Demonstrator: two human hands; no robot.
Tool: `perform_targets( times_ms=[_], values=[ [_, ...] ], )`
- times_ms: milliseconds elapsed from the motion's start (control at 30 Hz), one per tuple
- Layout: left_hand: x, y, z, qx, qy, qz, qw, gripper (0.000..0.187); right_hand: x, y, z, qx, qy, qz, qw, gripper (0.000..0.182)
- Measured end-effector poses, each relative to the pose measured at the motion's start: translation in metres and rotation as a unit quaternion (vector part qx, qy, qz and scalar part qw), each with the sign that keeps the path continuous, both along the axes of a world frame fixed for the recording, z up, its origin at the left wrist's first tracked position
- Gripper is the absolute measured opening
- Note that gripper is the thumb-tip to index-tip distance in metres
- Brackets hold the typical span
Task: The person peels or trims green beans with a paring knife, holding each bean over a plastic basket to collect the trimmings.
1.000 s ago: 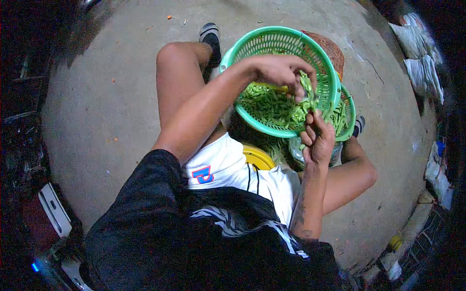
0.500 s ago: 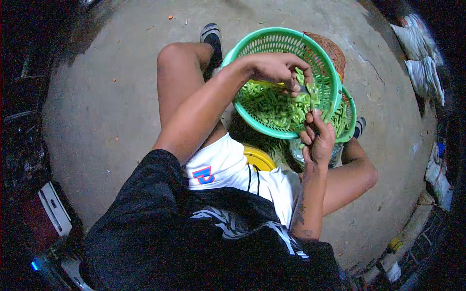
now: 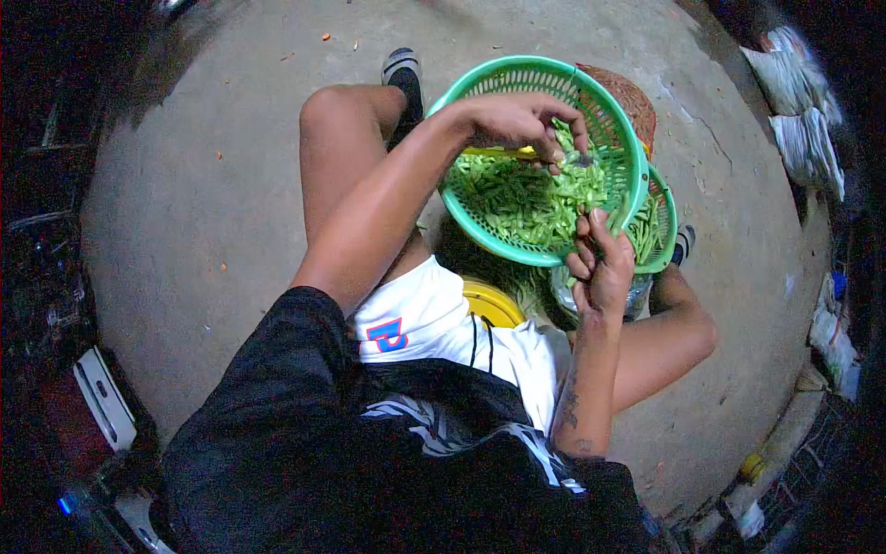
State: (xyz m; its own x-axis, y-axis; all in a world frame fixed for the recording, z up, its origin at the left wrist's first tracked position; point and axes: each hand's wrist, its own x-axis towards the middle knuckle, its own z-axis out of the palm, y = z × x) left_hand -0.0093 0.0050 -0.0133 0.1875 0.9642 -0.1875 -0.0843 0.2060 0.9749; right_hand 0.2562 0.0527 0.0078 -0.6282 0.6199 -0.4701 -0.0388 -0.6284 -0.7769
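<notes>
My left hand (image 3: 521, 125) is closed around a yellow-handled knife (image 3: 498, 152) above the large green basket (image 3: 517, 251). Its short dark blade shows near my fingertips; the exact blade type is hard to make out. Below it, the basket holds a heap of cut green beans (image 3: 526, 203). At the basket's near right rim, my right hand (image 3: 604, 263) pinches a green bean (image 3: 620, 217) between thumb and fingers, palm turned up. The bean is partly hidden by my fingers.
A second green basket (image 3: 670, 217) with long beans stands under the large one at right. Behind is a reddish-brown woven item (image 3: 623, 97). A yellow round object (image 3: 494, 303) sits between my legs, beside a clear plastic bag (image 3: 563, 286). White sacks (image 3: 805, 148) lie far right.
The knife has moved slightly away from the bean in my right hand, and its yellow handle shows more. The bean piece that stood between the hands is gone from there.
</notes>
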Motion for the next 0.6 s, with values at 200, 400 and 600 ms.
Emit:
perform_targets(
  times_ms=[200, 400, 600],
  values=[
    [0.007, 0.004, -0.002, 0.056, 0.021, -0.033, 0.998, 0.04, 0.008, 0.008, -0.007, -0.145, 0.109, 0.096, 0.979, 0.046],
    [0.029, 0.012, 0.002, 0.121, 0.099, -0.103, 0.982, 0.034, 0.004, 0.007, -0.008, -0.254, 0.149, 0.172, 0.94, 0.046],
    [0.007, 0.004, 0.013, 0.081, 0.047, 0.037, 0.995, 0.034, 0.008, -0.002, -0.007, -0.125, 0.095, 0.094, 0.983, 0.042]
  ],
)
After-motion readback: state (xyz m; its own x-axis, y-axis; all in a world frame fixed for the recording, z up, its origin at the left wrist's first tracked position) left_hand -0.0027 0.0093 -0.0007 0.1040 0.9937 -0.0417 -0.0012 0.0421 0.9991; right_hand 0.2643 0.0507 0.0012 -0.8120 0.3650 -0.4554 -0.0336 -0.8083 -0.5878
